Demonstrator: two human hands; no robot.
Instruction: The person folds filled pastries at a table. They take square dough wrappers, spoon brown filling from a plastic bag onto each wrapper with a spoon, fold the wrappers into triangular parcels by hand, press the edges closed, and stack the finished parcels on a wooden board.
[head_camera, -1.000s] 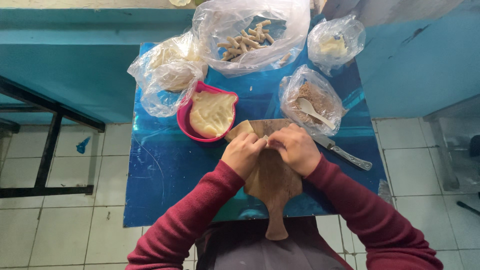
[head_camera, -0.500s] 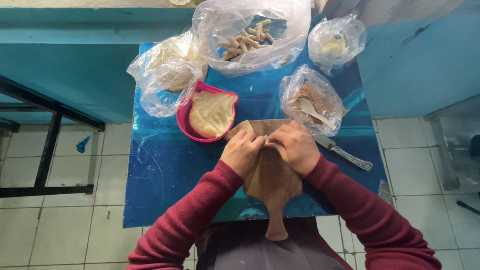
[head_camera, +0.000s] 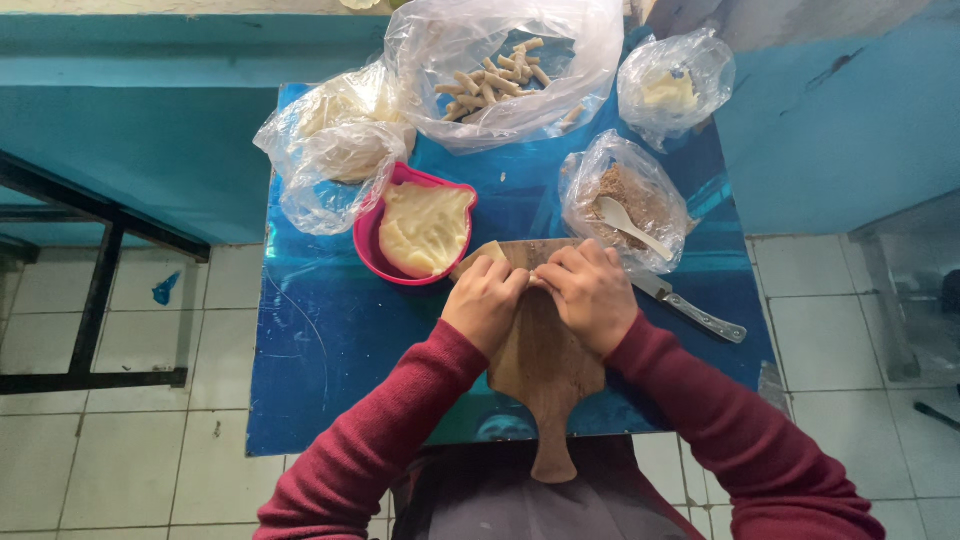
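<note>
Head view looks straight down on a small table (head_camera: 330, 350) covered in shiny blue plastic, with white floor tiles around it. Both hands meet over the top end of a wooden paddle board (head_camera: 545, 375), whose handle points back toward the person's lap. The left hand (head_camera: 484, 303) and the right hand (head_camera: 590, 295) lie side by side, fingertips touching, fingers curled down and pinched together on a pale piece of dough (head_camera: 490, 254); only one corner of it pokes out past the left hand's knuckles, the rest is hidden under the fingers. Dark red sleeves cover both arms.

Just beyond the left hand sits a pink bowl (head_camera: 368, 245) filled with a smooth yellowish mash. Near the right hand, an open plastic bag (head_camera: 600, 170) holds a brown crumbly filling with a white spoon (head_camera: 628, 224) lying in it. A knife (head_camera: 690, 310) with a metal handle rests on the table just right of the right hand. Farther back, a big clear bag (head_camera: 500, 70) holds small rolled finger-shaped pieces, a bag to the left (head_camera: 330, 150) holds pale lumps, and a small bag at the far right (head_camera: 675, 85) holds something light yellow.
</note>
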